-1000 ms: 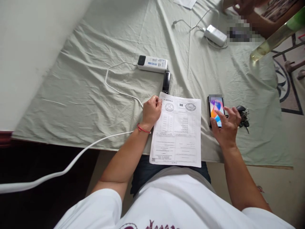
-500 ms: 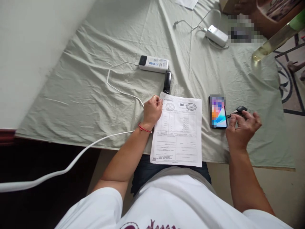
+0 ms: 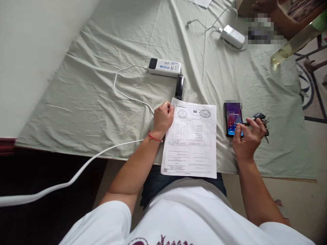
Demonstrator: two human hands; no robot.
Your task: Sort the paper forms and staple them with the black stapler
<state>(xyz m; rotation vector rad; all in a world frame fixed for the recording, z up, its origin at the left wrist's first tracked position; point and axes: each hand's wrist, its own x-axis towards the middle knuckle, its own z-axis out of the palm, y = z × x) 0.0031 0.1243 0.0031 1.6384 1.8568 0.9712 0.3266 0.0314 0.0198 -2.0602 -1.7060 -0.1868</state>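
Note:
My left hand (image 3: 163,119) pinches the upper left corner of a printed paper document (image 3: 190,149), which has two round stamps near its top and reaches over the table edge. A smartphone (image 3: 233,117) lies on the tablecloth to the right of the paper, its lit screen showing what looks like a number pad. At the phone's lower right, my right hand (image 3: 247,143) holds nothing; its fingers are apart and partly bent, with a fingertip at the screen. A bunch of keys with a black fob (image 3: 259,117) lies just beyond those fingers, partly covered by them.
A white power bank (image 3: 165,67) with a cable lies beyond the paper, beside a black flip-style phone (image 3: 179,86). Farther right are a white charger (image 3: 232,36) and a tilted bottle of pale liquid (image 3: 286,51). Another person's arm (image 3: 293,20) is at the top right.
My right hand has shifted left from beside the keys to the phone screen, exposing more of the keys. The screen has changed from a bright picture to a darker number pad.

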